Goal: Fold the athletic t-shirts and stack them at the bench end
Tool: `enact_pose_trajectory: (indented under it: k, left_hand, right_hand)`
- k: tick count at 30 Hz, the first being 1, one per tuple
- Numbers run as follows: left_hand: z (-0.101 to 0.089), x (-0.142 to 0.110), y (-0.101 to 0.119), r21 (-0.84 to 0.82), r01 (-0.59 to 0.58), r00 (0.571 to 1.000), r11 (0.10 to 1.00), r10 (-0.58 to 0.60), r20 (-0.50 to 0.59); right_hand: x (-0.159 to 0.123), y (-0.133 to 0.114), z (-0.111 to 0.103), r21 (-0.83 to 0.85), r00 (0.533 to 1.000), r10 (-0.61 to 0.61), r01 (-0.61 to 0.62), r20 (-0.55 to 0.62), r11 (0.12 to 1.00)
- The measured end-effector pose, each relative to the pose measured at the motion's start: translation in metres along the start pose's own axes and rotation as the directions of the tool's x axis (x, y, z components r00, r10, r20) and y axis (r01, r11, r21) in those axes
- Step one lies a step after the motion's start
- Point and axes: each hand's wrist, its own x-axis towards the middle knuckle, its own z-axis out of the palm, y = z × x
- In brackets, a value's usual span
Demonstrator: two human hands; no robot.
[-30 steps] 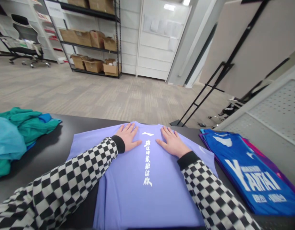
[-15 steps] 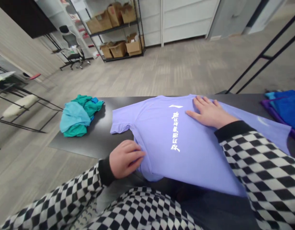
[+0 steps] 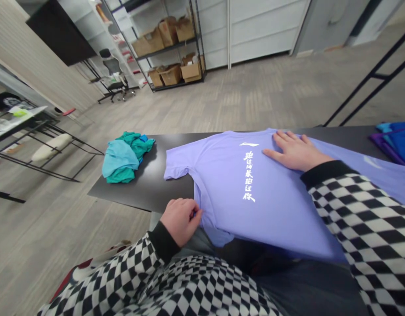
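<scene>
A lavender T-shirt point(image 3: 229, 188) with white lettering down its middle lies spread on the black table point(image 3: 166, 193), its collar at the far edge. At the shirt's left side edge, my left hand point(image 3: 182, 219) is closed in a pinch on the fabric, near a crease. My right hand point(image 3: 296, 149) rests flat on the upper right of the shirt, fingers spread beside the lettering. The shirt's left sleeve lies flat; its lower hem hangs over the near table edge.
On the table's left end sits a heap of teal and light blue clothes point(image 3: 123, 158). Folded blue and purple shirts point(image 3: 398, 138) lie at the far right. Beyond the table stand a black-framed shelf point(image 3: 176, 52) with cardboard boxes and an office chair point(image 3: 113, 74).
My left hand has left the shirt's upper chest and now grips its left side edge. The right hand stays flat on the shirt. The view has swung to the left.
</scene>
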Motion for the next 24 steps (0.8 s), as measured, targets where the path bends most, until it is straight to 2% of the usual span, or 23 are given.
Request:
enact_pose_trajectory:
  k: [3,5,9,12,15,18,21,24]
  left_hand:
    - [-0.005,-0.007,-0.009,-0.065,-0.007,1.0,0.998,0.008,0.014]
    - [-0.009,-0.015,-0.019,-0.118,0.026,1.0,0.993,-0.026,-0.004]
    - [-0.016,-0.035,-0.044,-0.189,0.19,0.981,0.963,-0.194,-0.003]
    - [-0.02,-0.045,-0.056,-0.131,0.299,0.953,0.945,-0.302,0.0]
    - [-0.02,-0.043,-0.05,-0.104,0.262,0.964,0.959,-0.266,-0.027]
    - [-0.015,-0.03,-0.028,-0.1,0.152,0.987,0.983,-0.156,-0.03]
    - [-0.007,-0.018,-0.012,-0.029,0.113,0.993,0.993,-0.114,-0.039]
    - [-0.005,-0.017,-0.016,-0.009,0.103,0.994,0.995,-0.103,-0.045]
  right_hand:
    - [0.001,0.001,0.001,0.005,1.0,0.002,-0.002,-0.011,1.0]
    - [0.003,0.003,0.004,0.013,1.0,0.003,-0.003,-0.022,1.0]
    - [0.005,0.007,0.01,0.033,0.999,-0.007,0.008,-0.038,0.999]
    - [0.007,0.011,0.014,0.034,0.999,-0.014,0.016,-0.049,0.999]
    - [0.008,0.012,0.015,0.03,0.998,-0.027,0.029,-0.065,0.999]
    - [0.007,0.009,0.012,0.029,0.998,-0.022,0.023,-0.062,0.999]
    - [0.003,0.002,0.004,0.026,0.999,-0.002,0.003,-0.042,1.0]
    - [0.0,-0.005,-0.002,0.027,0.999,0.003,-0.002,-0.032,1.0]
